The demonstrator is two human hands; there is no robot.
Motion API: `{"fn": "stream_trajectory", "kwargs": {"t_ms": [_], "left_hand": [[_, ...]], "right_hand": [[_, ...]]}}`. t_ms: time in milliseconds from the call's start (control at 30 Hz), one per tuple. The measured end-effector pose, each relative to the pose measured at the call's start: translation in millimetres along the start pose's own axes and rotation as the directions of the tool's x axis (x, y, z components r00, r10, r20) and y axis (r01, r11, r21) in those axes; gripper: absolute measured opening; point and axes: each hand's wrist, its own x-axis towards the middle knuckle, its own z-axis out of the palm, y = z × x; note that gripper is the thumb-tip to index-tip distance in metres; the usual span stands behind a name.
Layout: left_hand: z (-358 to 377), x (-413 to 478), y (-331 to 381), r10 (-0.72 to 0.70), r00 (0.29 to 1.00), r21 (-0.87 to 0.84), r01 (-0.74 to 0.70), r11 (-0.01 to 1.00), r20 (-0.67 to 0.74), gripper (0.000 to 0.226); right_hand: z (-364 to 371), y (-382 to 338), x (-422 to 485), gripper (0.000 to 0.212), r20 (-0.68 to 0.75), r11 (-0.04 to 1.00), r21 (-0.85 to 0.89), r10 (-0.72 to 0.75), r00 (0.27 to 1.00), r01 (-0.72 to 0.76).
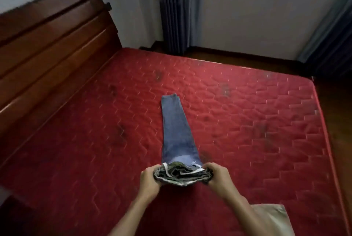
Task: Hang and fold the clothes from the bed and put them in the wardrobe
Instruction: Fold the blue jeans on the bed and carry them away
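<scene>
Both hands, left hand (150, 177) and right hand (219, 176), are clamping the waistband end of the jeans (177, 133), legs lying doubled along the red mattress (266, 121). Folding is just starting. No other clothes showing on the bed; wardrobe trip left.

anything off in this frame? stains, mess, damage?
Yes: the red mattress is bare, with dark smudges scattered over its quilting, though blur hides what they are. The jeans lie straight, both hands, left hand and right hand, gripping the bunched waist end.
</scene>
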Motion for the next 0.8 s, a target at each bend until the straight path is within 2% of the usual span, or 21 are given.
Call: {"fn": "stream_trajectory", "kwargs": {"t_ms": [200, 300, 367, 433, 533, 633, 800], "left_hand": [[99, -107, -154, -0.264, 0.952, 0.053, 0.259, 0.964, 0.156, 0.045], [135, -143, -225, -0.386, 0.896, 0.089, 0.376, 0.922, 0.22, 0.055], [151, -153, -259, -0.408, 0.881, 0.114, 0.392, 0.913, 0.241, 0.06], [145, -142, -242, -0.401, 0.887, 0.089, 0.391, 0.916, 0.228, 0.056], [128, -98, -215, -0.346, 0.905, -0.001, 0.357, 0.934, 0.247, 0.038], [120, -36, -212, -0.31, 0.936, -0.083, 0.327, 0.941, 0.168, 0.04], [128, 60, -208, -0.234, 0.972, -0.037, 0.235, 0.971, 0.026, 0.032]], "right_hand": [[110, 113, -105, 0.03, 0.216, 0.982, -0.009, 0.186, 0.959, -0.188], [139, 141, -145, 0.029, 0.267, 0.957, 0.025, 0.273, 0.924, -0.289], [148, 150, -157, 0.033, 0.28, 0.935, 0.049, 0.324, 0.904, -0.35], [150, 151, -153, 0.037, 0.278, 0.923, 0.089, 0.338, 0.899, -0.374], [145, 144, -118, 0.039, 0.231, 0.915, 0.158, 0.331, 0.915, -0.371], [142, 141, -59, 0.049, 0.155, 0.92, 0.193, 0.314, 0.937, -0.341], [161, 151, 44, 0.048, 0.072, 0.928, 0.223, 0.29, 0.954, -0.299]]}}
